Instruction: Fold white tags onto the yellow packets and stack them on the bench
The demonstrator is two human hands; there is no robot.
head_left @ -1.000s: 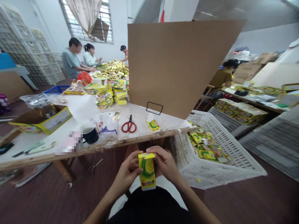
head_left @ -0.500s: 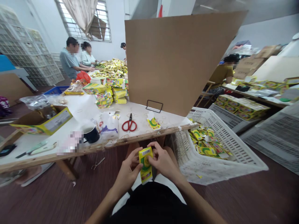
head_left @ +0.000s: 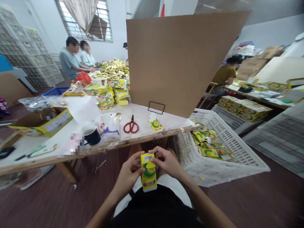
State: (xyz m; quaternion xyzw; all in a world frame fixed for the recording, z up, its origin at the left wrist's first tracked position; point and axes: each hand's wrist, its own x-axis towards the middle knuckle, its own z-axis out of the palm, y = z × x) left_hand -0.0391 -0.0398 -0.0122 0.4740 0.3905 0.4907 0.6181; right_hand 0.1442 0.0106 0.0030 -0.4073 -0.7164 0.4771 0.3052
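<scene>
Left hand point(head_left: 130, 172) grips a small yellow box point(head_left: 148, 179) along its left side, thumb on the front, fingers curled behind. Right hand point(head_left: 165, 161) pinches the top right corner of the same box, thumb by the barcode flap; its rear fingers are hard to see. Box is tilted, barcode end up, held over the lap just below the front edge of the table point(head_left: 142, 139).

On the table: 1 pair of red-handled scissors point(head_left: 131, 127), 1 flat yellow carton point(head_left: 155, 124) to their right, 1 black wire stand point(head_left: 156, 108) at the foot of a big upright cardboard sheet point(head_left: 180, 66). Left of the scissors, a plastic bag point(head_left: 111, 129), then a dark mug point(head_left: 92, 136). Further left, a topless yellow carton tray point(head_left: 58, 122) and a knife point(head_left: 30, 152). Stacked yellow boxes point(head_left: 104, 91) further back, a red bag point(head_left: 84, 77) near them.

Right of the table, a white crate point(head_left: 251, 163) with many yellow packs point(head_left: 210, 144) inside.

Background: 2 people point(head_left: 69, 61) at left by a heap of yellow packs point(head_left: 112, 69), 1 more mostly behind the cardboard, 1 seated person point(head_left: 223, 76) at right.
</scene>
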